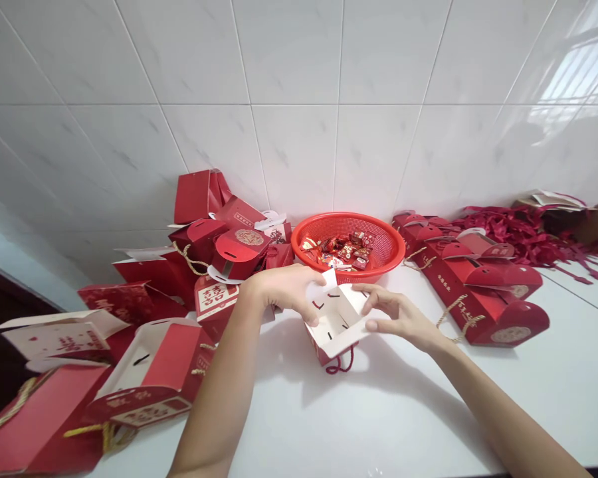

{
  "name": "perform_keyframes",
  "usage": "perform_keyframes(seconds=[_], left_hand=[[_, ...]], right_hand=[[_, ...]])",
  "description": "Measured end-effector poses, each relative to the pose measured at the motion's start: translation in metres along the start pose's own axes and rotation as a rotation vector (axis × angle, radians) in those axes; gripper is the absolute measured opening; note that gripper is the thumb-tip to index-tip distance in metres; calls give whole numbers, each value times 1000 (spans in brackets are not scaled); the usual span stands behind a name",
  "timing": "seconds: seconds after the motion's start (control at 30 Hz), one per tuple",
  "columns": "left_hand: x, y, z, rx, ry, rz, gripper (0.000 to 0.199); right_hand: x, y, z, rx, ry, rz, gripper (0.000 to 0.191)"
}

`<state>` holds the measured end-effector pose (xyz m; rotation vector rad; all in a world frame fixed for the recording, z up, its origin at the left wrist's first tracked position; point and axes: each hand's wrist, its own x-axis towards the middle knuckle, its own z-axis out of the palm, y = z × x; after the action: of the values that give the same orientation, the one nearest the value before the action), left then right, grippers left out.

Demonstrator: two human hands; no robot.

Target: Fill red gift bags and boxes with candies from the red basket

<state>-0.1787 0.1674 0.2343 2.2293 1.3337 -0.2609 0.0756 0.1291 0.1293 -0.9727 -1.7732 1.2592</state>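
A small red box (335,324) with a white inside stands open-topped on the white table (379,411), and a dark red cord loops out at its front. My left hand (292,292) grips the box's left side, its thumb over the rim and a white flap by its fingers. On the right side, my right hand (391,311) holds the box's edge between thumb and fingers. Right behind the box sits a red plastic basket (398,249) with small red wrapped pieces (349,249) in it.
Many red gift boxes (242,245) are piled at the left, some open with rope handles. Closed red boxes (493,292) form a row at the right. Dark red ribbons (513,229) lie in a heap behind them. A tiled wall (299,153) rises behind the table.
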Motion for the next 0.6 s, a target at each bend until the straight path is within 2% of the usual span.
perform_keyframes(seconds=[0.07, 0.13, 0.3, 0.4, 0.5, 0.6], left_hand=[[1, -5, -2, -30, -29, 13, 91], [2, -12, -4, -71, -49, 10, 89], [6, -29, -5, -194, -84, -28, 85], [11, -35, -3, -194, -105, -39, 82], [18, -35, -1, -185, -100, -26, 84], [23, -29, 2, -172, -46, -2, 85]], right_hand=[[-2, -2, -5, -67, -111, -10, 43], [-2, -3, -8, -147, -148, -29, 47], [-3, -2, -6, -283, -126, -78, 47], [-3, 1, -5, -329, -119, -110, 47], [-4, 3, -8, -385, -85, -133, 44], [-5, 4, -16, -459, -22, -156, 43]])
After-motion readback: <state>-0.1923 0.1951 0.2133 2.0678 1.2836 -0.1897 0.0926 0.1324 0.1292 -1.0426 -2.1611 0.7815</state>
